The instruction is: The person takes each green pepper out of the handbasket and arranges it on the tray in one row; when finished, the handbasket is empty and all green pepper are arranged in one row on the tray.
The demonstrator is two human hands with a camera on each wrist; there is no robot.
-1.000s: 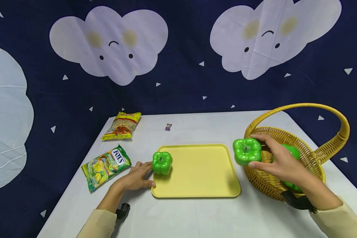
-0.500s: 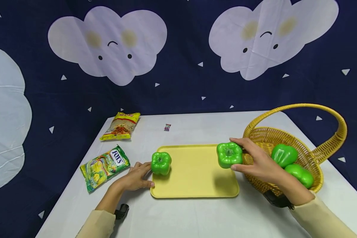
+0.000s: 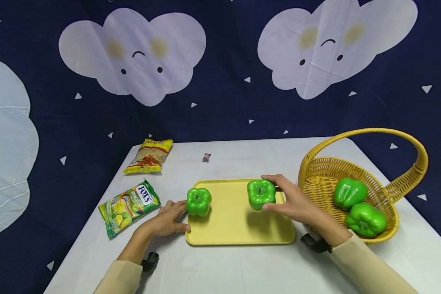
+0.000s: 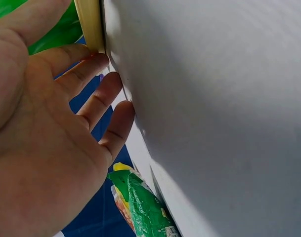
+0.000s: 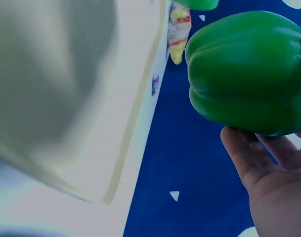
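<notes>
In the head view my right hand (image 3: 300, 204) holds a green bell pepper (image 3: 261, 195) above the right half of a yellow tray (image 3: 224, 230), thumb and fingers on opposite sides of it. The right wrist view shows this pepper (image 5: 246, 71) up close, raised over the tray. A second green bell pepper (image 3: 199, 202) rests at the tray's left end. Beside that end lies my left hand (image 3: 166, 221), fingers extended and thumb at the tray's edge. In the left wrist view the left hand's fingers (image 4: 98, 106) are spread along the white tabletop, holding nothing.
A wicker basket (image 3: 317, 163) with a tall handle stands at the right, two green bell peppers (image 3: 366, 220) inside. To the left lie a green FOX'S candy bag (image 3: 130, 207) and a yellow food packet (image 3: 149, 156). A tiny wrapped candy (image 3: 206, 157) sits behind the tray.
My right hand has carried the pepper leftward from over the basket to over the tray, uncovering the peppers in the basket. The left hand has stayed in place.
</notes>
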